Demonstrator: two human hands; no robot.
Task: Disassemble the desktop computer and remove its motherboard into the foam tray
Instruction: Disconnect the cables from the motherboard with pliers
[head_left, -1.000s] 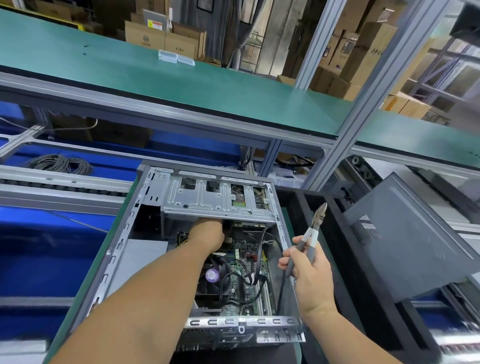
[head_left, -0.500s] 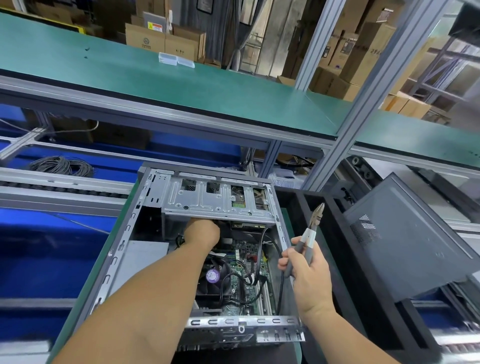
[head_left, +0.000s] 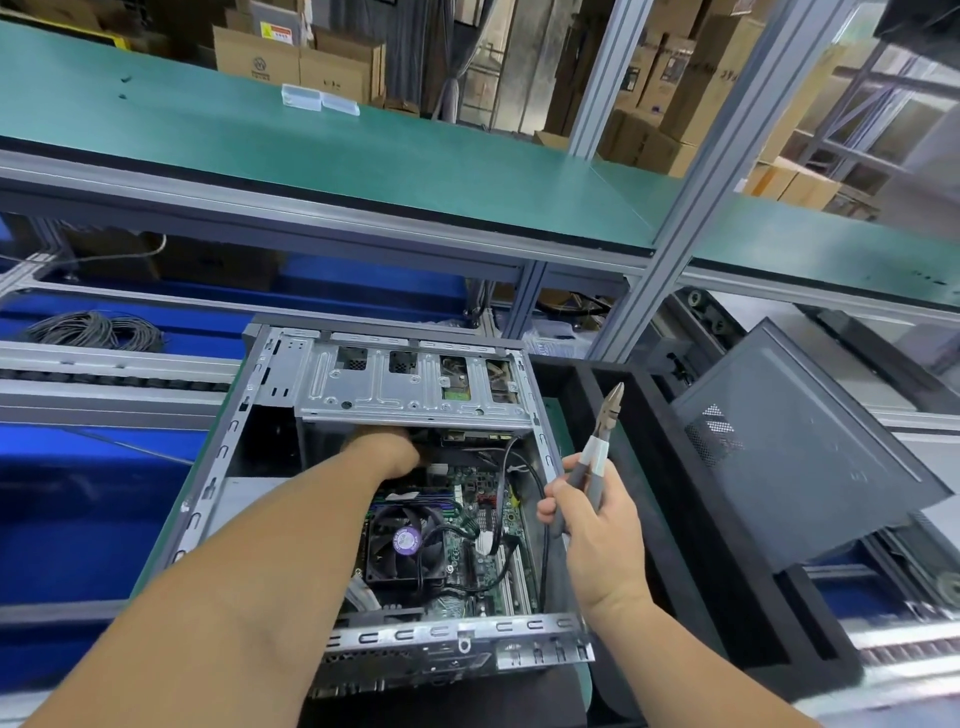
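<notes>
Desktop computer (head_left: 291, 415) on green bench (head_left: 571, 415), warehouse bkgd.

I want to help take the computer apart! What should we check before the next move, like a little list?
1. Case open on top: ok.
2. Side panel out of the way, leaning to the right: ok.
3. Pliers held in the right hand, tips up, away from the board: ok.
4. Left hand grip under the drive cage: cannot tell, fingers hidden.
5. Cables off the motherboard: not ok, several remain over it.
6. Foam tray bare where it shows: ok.
</notes>
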